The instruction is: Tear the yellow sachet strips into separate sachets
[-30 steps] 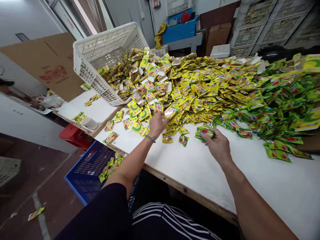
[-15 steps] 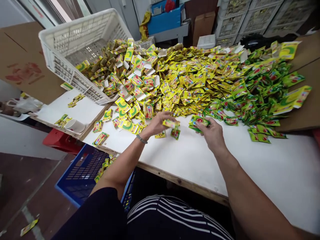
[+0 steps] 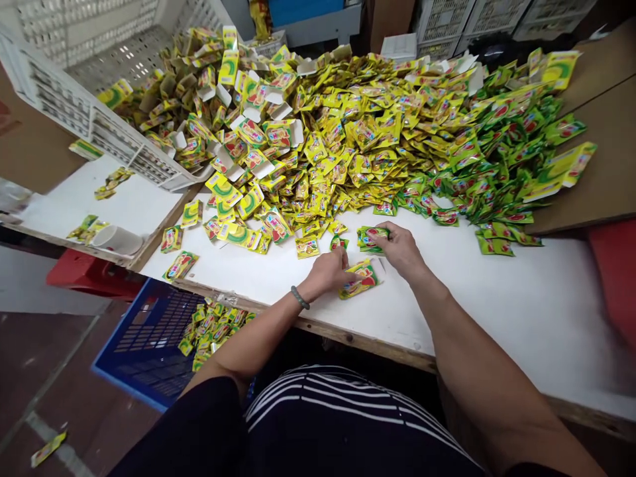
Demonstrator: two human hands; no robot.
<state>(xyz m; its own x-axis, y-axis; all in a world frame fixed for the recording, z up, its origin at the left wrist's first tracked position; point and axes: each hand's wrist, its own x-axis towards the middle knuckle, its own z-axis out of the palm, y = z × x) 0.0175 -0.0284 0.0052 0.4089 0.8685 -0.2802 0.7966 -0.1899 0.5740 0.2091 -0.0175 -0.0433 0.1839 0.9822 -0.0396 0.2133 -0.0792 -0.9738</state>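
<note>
My left hand (image 3: 328, 271), a beaded bracelet at its wrist, grips a yellow-green box (image 3: 362, 278) low over the white table (image 3: 477, 305). A white flap stands open at the box's right end. Just above and to the right, my right hand (image 3: 397, 246) pinches green packets (image 3: 371, 238) between thumb and fingers. A small green packet (image 3: 338, 242) lies beyond my left fingertips, with a yellow packet (image 3: 307, 248) to its left. Behind both hands rises a heap of yellow packets (image 3: 368, 132), with green packets (image 3: 517, 142) at its right side.
A white crate (image 3: 109, 132) lies tipped at the left, spilling small boxes (image 3: 251, 132). Near it are a white cup (image 3: 117, 240) and a loose box (image 3: 180, 265). Below the table edge sits a blue basket (image 3: 149, 351). Cardboard (image 3: 591, 179) stands at the right.
My left hand has moved down and nearer with the box, which now lies close to the right hand. My right hand has shifted slightly left with the green packets. The view has moved closer to the table.
</note>
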